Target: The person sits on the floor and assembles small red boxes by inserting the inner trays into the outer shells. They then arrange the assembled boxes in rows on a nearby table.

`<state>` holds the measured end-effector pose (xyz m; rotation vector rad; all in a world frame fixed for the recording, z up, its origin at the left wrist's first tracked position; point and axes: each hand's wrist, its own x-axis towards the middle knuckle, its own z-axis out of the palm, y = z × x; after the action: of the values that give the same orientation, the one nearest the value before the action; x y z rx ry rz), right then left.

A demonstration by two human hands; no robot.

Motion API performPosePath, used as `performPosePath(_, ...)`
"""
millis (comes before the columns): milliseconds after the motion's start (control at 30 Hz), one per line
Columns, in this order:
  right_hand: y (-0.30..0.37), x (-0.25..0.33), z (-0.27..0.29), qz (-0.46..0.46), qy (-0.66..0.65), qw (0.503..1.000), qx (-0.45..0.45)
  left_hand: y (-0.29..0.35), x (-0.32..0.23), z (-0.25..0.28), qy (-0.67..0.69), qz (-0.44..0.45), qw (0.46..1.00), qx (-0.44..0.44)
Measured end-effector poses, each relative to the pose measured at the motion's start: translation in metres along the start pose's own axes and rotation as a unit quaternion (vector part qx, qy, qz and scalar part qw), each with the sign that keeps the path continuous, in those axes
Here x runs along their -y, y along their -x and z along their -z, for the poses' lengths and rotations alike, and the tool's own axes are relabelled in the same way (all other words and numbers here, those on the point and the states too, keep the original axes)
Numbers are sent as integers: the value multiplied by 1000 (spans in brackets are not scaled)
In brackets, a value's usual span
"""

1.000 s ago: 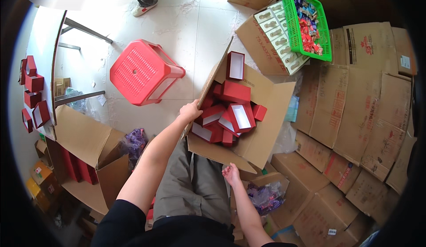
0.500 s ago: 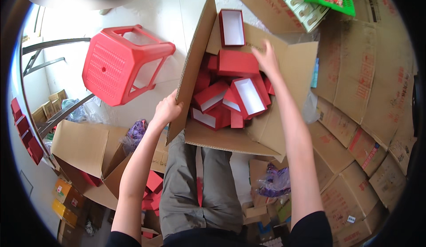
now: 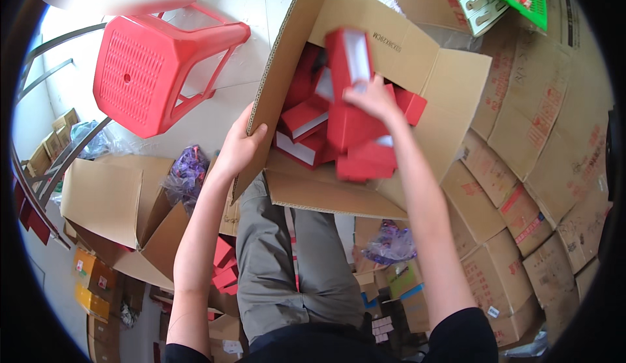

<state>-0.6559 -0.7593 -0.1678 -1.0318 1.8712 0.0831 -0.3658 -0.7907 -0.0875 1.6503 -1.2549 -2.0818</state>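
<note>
A large open cardboard carton (image 3: 407, 43), tilted before me, holds several small red boxes (image 3: 306, 118) with white insides, lying jumbled. My left hand (image 3: 242, 142) grips the edge of the carton's left flap, thumb on the inner side. Inside the carton, my right hand (image 3: 373, 97) is closed on a red box tray (image 3: 339, 63) whose white inside faces up. That tray is smeared by motion, and some of my fingertips are hidden at it. More red boxes lie beneath and beside it.
A red plastic stool (image 3: 140, 69) lies on its side at the left. Brown cartons (image 3: 495, 278) stand stacked along the right. A green basket (image 3: 535, 4) is at the far right. Below left, an open carton (image 3: 104, 200) stands beside a purple plastic-wrapped bundle (image 3: 186, 174).
My right hand has moved left and down onto a red box tray. The tray at the carton's far edge has left that spot, and the pile has shifted. My left hand keeps the flap.
</note>
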Motion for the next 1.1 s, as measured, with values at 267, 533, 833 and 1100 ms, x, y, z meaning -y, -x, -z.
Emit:
performPosePath(267,71,52,-29,67,202,963,168,-5,4,27,12,27,1000,2)
performPosePath(533,-40,-6,10,-103,-358,880,295,-7,-4,28,124,82,988,41)
performPosePath(833,-76,-39,-15,-227,-757,606,-88,-3,3,-1,-69,-14,997,6)
performPosePath(1100,-45,14,116,43,-618,758,-204,6,-16,-57,-217,-99,970,-48)
